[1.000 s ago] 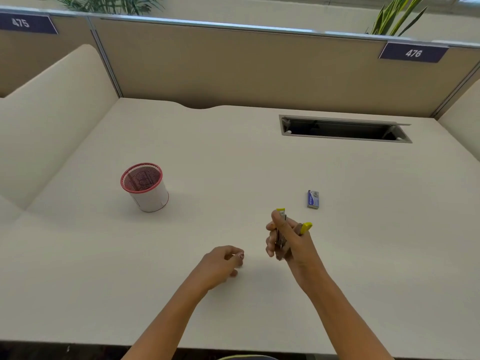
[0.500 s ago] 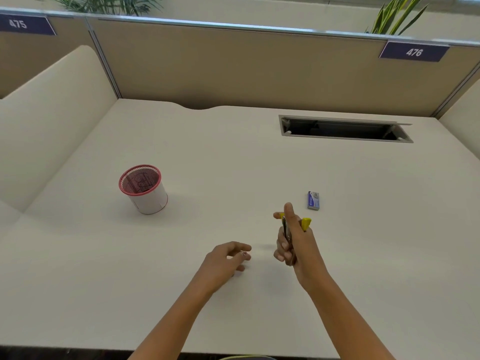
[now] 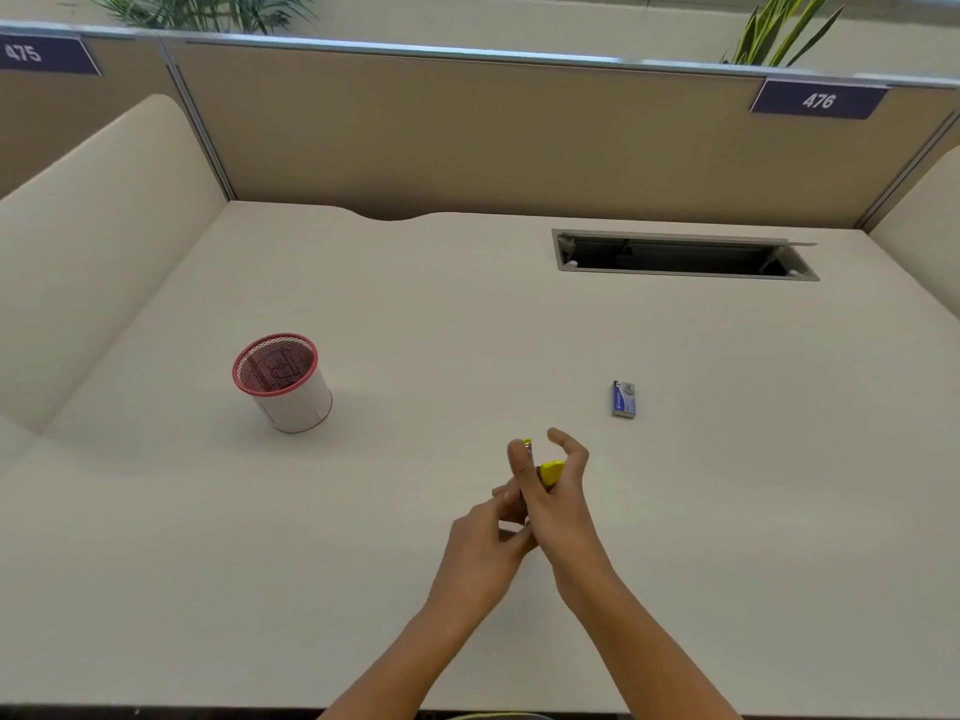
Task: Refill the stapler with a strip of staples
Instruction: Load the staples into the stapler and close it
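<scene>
A small yellow stapler [image 3: 549, 471] is held upright above the desk in my right hand [image 3: 558, 504], with its yellow ends showing past my fingers. My left hand [image 3: 485, 548] has come up against the stapler's lower left side, fingers pinched there; whether it holds a strip of staples is hidden. A small blue staple box [image 3: 623, 400] lies on the desk to the upper right of my hands, apart from them.
A red mesh pen cup [image 3: 283, 384] stands on the left of the beige desk [image 3: 753, 485]. An open cable slot [image 3: 683, 256] is at the back right. Partition walls [image 3: 467, 132] close the back and sides.
My left hand moved right and up from the desk to meet the stapler. My right hand kept hold of the stapler and shifted slightly.
</scene>
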`<state>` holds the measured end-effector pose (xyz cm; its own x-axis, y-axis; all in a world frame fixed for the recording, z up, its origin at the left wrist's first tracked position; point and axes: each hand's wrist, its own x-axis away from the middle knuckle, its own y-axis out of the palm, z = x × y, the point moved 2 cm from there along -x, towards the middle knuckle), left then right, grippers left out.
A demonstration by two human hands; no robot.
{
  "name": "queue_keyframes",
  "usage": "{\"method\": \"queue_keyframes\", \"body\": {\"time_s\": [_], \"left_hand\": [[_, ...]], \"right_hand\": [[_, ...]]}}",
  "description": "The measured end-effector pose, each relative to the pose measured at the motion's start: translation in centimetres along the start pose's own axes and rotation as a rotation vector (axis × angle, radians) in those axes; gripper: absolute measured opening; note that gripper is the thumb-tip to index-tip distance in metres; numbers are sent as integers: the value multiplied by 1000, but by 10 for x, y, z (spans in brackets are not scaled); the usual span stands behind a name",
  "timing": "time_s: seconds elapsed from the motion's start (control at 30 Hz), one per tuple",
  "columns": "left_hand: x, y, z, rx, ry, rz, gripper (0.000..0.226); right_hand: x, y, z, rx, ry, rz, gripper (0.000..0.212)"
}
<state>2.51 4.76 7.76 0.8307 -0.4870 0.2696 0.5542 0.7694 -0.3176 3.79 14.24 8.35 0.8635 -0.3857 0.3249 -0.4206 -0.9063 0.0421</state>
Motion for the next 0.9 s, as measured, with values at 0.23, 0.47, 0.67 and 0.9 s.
{"method": "queue_keyframes", "body": {"time_s": [0.23, 0.47, 0.67, 0.9], "left_hand": [[-7, -9, -7, 39, -58, 42, 18], [-5, -13, -5, -24, -34, 38, 22], [-11, -22, -21, -216, -47, 88, 26], [-24, -34, -58, -561, -45, 179, 55]], "right_hand": [[2, -6, -8, -92, -27, -125, 73], [2, -11, -10, -74, -89, -172, 37], [2, -11, -6, -47, -168, -76, 22], [-3, -18, -4, 103, -257, 62, 11]]}}
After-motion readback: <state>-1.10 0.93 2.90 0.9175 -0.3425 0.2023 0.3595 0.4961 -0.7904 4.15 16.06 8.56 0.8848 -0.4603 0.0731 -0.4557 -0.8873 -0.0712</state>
